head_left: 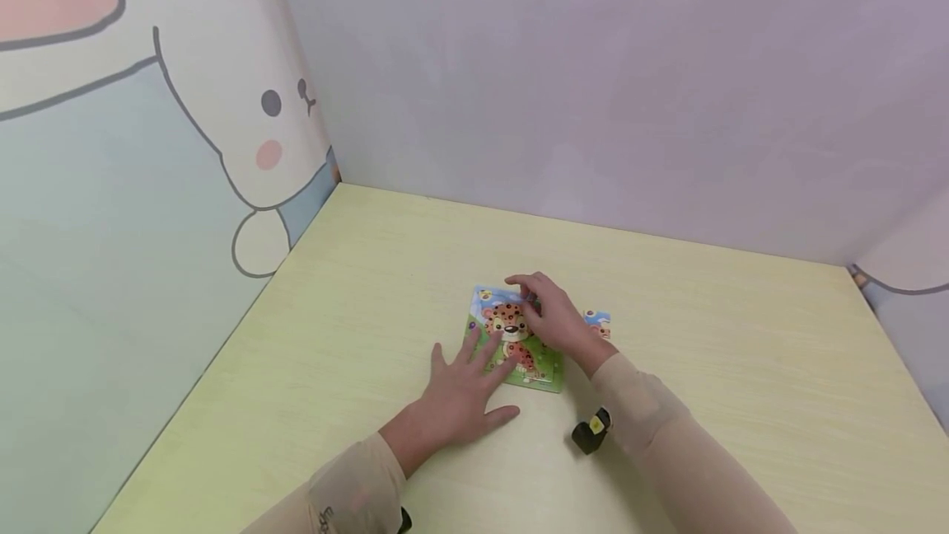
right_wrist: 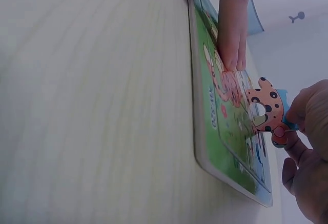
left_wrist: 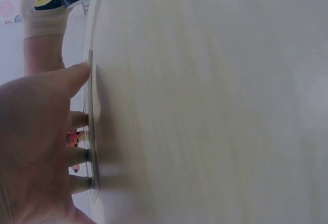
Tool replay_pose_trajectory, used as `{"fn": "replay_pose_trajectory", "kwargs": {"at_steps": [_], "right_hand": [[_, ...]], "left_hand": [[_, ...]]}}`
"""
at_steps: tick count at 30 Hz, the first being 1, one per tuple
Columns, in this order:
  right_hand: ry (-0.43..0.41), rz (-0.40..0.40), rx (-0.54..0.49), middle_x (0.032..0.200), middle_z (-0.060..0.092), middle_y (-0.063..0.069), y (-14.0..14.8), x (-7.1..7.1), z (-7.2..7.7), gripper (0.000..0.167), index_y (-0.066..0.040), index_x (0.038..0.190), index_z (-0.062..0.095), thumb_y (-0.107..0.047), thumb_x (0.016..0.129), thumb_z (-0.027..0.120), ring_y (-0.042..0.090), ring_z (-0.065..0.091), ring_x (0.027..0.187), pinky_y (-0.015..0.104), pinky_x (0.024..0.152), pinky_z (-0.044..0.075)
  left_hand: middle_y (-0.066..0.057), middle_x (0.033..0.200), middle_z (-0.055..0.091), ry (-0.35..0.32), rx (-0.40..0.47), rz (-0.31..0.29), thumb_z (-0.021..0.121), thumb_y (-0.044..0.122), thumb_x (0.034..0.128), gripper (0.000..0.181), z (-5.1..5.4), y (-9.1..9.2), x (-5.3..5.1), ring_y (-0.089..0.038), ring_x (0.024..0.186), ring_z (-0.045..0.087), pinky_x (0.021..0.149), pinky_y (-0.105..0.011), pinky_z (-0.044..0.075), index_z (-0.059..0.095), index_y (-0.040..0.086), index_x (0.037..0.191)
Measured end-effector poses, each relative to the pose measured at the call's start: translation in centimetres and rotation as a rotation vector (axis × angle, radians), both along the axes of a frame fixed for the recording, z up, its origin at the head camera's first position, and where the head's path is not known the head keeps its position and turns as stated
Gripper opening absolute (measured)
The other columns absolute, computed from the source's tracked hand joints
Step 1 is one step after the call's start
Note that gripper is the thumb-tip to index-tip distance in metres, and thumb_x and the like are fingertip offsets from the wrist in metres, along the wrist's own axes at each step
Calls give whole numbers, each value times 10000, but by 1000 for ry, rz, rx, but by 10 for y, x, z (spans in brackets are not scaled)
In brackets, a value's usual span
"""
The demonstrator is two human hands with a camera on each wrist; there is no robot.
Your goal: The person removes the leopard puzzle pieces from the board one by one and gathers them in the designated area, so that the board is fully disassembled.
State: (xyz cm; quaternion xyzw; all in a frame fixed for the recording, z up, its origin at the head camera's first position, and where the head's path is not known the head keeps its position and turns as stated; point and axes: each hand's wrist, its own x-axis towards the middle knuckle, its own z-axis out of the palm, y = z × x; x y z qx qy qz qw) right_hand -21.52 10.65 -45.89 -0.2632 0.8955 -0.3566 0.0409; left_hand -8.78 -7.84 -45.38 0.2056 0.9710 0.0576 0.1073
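Observation:
A green and blue puzzle board with a spotted cartoon leopard lies flat on the table. My left hand is spread at its lower left, its fingertips resting on the picture; in the left wrist view that hand is beside the board's thin edge. Over the board's upper right is my right hand. The right wrist view shows this hand pinching a spotted orange piece with blue parts, tilted up from the board; whether its lower edge touches the board, I cannot tell.
Another puzzle piece lies right of the board, partly behind my right wrist. A black strap device with a yellow label is at my right sleeve. Pale walls, one with a cartoon print, border the wooden table.

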Motion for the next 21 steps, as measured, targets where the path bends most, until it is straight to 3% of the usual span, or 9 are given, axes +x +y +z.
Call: {"fn": "replay_pose_trajectory", "kwargs": {"at_steps": [16, 21], "right_hand": [[21, 3, -5, 1037, 576, 44, 2, 5, -2, 409, -80, 1436, 593, -2, 1037, 540, 188, 551, 950, 389, 859, 509], [69, 16, 28, 1023, 595, 36, 3, 8, -2, 397, -73, 1425, 611, -5, 1039, 548, 157, 539, 906, 360, 835, 523]], "left_hand": [[-37, 1751, 253, 6, 23, 1, 501, 659, 1016, 692, 1, 0, 0, -357, 1629, 180, 1115, -795, 302, 411, 329, 1617], [-32, 1754, 245, 2, 13, -2, 489, 668, 1017, 695, 1, 1, 0, -351, 1631, 174, 1118, -788, 306, 406, 332, 1619]]}}
